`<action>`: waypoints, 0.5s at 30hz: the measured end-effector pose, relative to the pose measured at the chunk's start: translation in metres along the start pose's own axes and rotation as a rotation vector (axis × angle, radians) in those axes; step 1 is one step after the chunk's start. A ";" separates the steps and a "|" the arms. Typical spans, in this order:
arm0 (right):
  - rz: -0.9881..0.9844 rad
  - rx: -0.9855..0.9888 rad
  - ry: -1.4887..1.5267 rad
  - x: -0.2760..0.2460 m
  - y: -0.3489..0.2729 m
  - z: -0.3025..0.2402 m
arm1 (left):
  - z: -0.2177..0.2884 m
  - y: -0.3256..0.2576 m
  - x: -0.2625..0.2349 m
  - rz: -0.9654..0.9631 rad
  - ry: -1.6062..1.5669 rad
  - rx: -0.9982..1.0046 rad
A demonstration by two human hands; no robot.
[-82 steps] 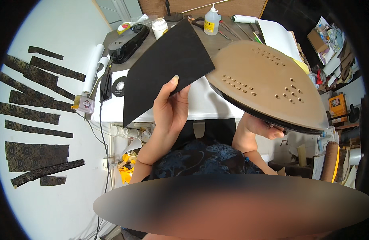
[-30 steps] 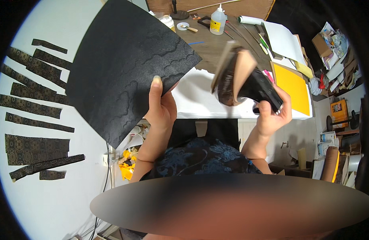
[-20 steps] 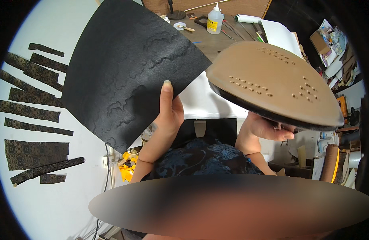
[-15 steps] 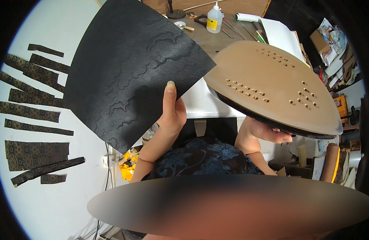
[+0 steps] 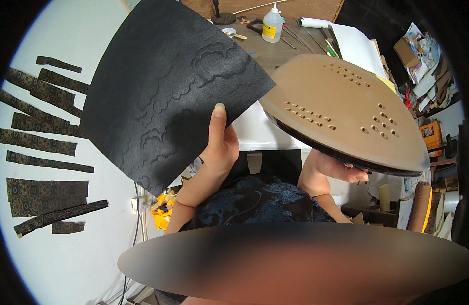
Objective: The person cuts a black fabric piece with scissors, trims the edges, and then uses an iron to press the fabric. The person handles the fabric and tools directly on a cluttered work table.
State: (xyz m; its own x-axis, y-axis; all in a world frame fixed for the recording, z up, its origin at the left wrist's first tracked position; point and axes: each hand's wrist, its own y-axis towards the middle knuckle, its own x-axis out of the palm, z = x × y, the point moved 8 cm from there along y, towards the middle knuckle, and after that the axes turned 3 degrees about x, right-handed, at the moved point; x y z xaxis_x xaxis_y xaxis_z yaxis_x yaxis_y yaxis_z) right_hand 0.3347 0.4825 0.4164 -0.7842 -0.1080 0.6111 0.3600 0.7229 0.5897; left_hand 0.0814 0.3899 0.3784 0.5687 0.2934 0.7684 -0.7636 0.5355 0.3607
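My left hand pinches the near right edge of a large black sheet, with the thumb on top. Raised wavy, cloud-like outlines run across the sheet, which is held up and tilted. On the right, a steam iron is raised with its tan soleplate turned up, showing groups of small holes. My right hand is closed beneath the iron; its handle and most of my fingers are hidden. In this view the sheet's right corner overlaps the iron's left edge; I cannot tell whether they touch.
Patterned dark fabric strips lie on the white surface at left. On the table behind stand a clear squeeze bottle and a small white dish, near thin tools and white paper. Piled scraps fill the far right.
The iron has shifted slightly left and tilted a little. The black sheet has tilted slightly, so its raised outlines show more clearly. Both hands keep their hold.
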 end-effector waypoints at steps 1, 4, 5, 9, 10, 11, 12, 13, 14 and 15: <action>0.004 0.001 -0.001 0.000 0.000 0.000 | -0.003 0.000 0.002 0.015 -0.082 -0.065; 0.003 0.003 -0.005 0.000 -0.002 0.000 | -0.001 0.003 0.015 -0.010 -0.255 -0.175; 0.001 0.004 -0.007 0.000 -0.002 0.000 | 0.000 0.004 0.020 -0.018 -0.332 -0.202; 0.002 0.001 -0.013 -0.001 0.000 -0.001 | -0.013 0.003 0.020 0.138 -0.330 -0.400; 0.003 -0.001 -0.013 -0.001 0.000 -0.001 | -0.015 0.003 0.021 0.145 -0.335 -0.425; 0.002 0.001 -0.016 -0.001 0.000 0.000 | -0.018 0.002 0.018 0.191 -0.312 -0.457; 0.001 0.002 -0.019 -0.002 0.000 -0.001 | -0.018 0.002 0.021 0.159 -0.334 -0.462; -0.002 0.003 -0.020 -0.001 -0.001 0.000 | -0.020 0.001 0.021 0.167 -0.328 -0.472; -0.005 0.005 -0.021 -0.001 -0.001 0.000 | -0.021 0.001 0.020 0.166 -0.322 -0.479; -0.003 0.006 -0.022 -0.001 -0.001 0.000 | -0.022 0.001 0.019 0.172 -0.320 -0.482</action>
State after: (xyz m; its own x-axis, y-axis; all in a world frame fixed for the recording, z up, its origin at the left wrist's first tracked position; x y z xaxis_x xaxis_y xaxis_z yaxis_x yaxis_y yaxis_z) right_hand 0.3350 0.4818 0.4154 -0.7961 -0.0954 0.5976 0.3547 0.7265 0.5885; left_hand 0.0979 0.4130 0.3817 0.2719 0.1944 0.9425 -0.5692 0.8222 -0.0054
